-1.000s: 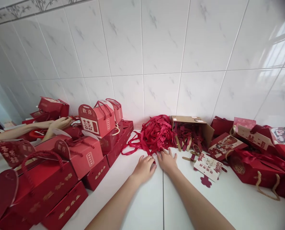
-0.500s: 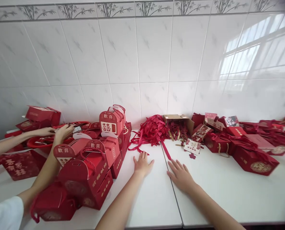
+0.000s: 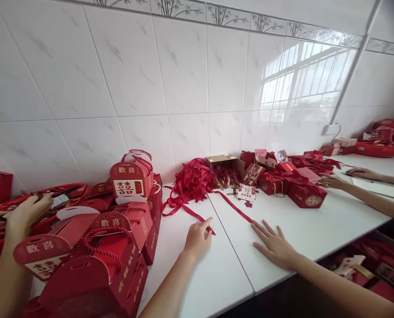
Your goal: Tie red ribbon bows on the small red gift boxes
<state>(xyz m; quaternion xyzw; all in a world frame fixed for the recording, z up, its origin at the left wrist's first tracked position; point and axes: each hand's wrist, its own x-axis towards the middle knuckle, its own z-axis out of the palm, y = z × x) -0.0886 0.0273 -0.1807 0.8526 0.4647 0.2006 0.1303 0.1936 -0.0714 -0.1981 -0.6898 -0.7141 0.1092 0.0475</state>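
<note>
My left hand point(image 3: 197, 240) rests on the white table with fingers curled over a red ribbon point(image 3: 193, 213), whose end shows between its thumb and index finger. My right hand point(image 3: 276, 247) lies flat with its fingers spread. Its fingertips touch the end of a second red ribbon point(image 3: 233, 206). Both strips trail from a tangled pile of red ribbons point(image 3: 194, 179) near the wall. Beside the pile lies an open cardboard box point(image 3: 222, 159) with small red and gold pieces inside. White-and-red tags point(image 3: 246, 192) lie just in front of it.
Red gift boxes with rope handles point(image 3: 124, 229) are stacked at left. Another person's hand point(image 3: 34, 210) reaches over red trays point(image 3: 77, 192) there. Ribboned red boxes point(image 3: 305, 192) line the right, near a person's hands point(image 3: 335, 182). Beneath the table edge sits a container of red boxes point(image 3: 378, 269).
The view has swung right, bringing in hands and boxes there. My left hand has gone from spread to curled on a ribbon. Both ribbon strips now stretch farther from the pile.
</note>
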